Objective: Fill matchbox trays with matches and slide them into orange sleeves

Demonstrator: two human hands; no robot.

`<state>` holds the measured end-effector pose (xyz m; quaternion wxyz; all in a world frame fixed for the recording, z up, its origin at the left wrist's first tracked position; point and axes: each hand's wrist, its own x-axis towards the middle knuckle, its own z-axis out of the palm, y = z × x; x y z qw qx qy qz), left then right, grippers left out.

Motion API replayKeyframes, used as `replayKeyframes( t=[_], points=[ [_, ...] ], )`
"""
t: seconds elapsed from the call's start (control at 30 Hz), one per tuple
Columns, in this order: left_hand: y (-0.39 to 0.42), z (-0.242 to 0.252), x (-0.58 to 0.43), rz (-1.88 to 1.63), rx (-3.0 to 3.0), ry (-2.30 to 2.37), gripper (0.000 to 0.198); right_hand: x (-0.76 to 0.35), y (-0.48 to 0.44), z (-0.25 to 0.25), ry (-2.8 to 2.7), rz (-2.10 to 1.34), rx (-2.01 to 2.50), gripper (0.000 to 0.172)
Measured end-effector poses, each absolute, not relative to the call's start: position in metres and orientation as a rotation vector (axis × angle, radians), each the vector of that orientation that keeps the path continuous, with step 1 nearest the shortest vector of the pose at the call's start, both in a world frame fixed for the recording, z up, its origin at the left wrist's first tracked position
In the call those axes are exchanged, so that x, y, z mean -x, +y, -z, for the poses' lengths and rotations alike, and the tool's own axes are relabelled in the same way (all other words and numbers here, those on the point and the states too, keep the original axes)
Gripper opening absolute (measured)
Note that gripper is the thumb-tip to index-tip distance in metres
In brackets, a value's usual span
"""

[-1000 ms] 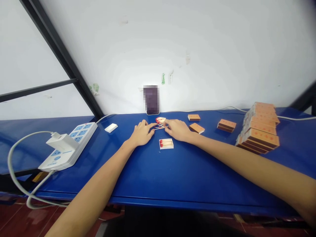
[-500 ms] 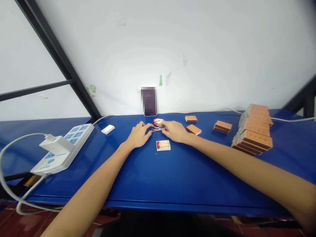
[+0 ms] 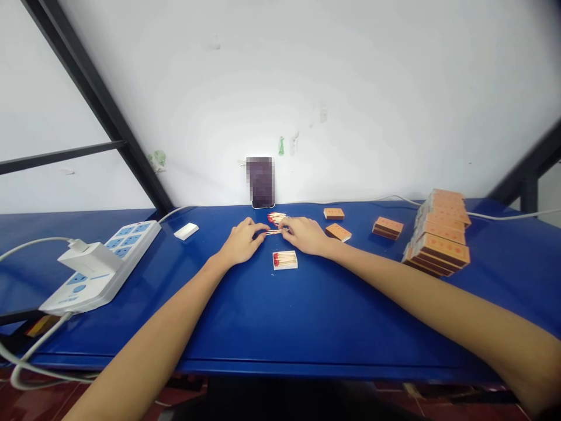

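Right hand (image 3: 307, 235): palm down, heel on the blue table (image 3: 307, 316), thumb and forefinger look pinched on a few loose matches (image 3: 274, 232). Resting the wrist likely steadies the fine grip.

Left hand (image 3: 240, 242): also palm down, forefinger stretched out to the other end of the same matches. Touching them, but can't tell if it grips or just butts the ends; too small. The two hands working end to end looks like a way to keep the sticks parallel.

Just behind the fingertips is a match pile (image 3: 277, 218), red heads bunched, within finger reach. Just in front, nearer the person, is an open tray (image 3: 284, 259) of matches lying flat, heads to the left, apart from both hands.

Right of the right hand are three closed matchboxes (image 3: 338, 232), spread out singly. Further right, well apart, is a matchbox stack (image 3: 438, 240), leaning, out of elbow range.

A phone (image 3: 260, 182) stands propped against the wall behind the pile, facing the person.

On the left are a small white box (image 3: 186, 231) and a power strip (image 3: 100, 266) with a charger (image 3: 90, 257) plugged in, clear of the work area.
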<state>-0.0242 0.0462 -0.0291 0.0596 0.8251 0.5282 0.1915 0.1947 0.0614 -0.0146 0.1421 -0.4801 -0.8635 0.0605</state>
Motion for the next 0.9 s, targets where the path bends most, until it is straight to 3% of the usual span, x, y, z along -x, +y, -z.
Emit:
replayKeyframes(
  t=[0.3,0.7,0.9],
  points=[
    [0.044,0.021,0.02,-0.626,-2.549,1.598,0.024,-0.2,0.065,0.015,-2.581,-0.163,1.208,0.021],
    [0.033,0.014,0.012,-0.167,-2.615,1.718,0.028,-0.198,0.059,-0.001,-2.885,0.141,1.168,0.034],
    [0.034,0.012,0.011,-0.077,-2.606,1.708,0.029,-0.21,0.057,-0.036,-3.078,-0.247,1.199,0.021]
  ],
)
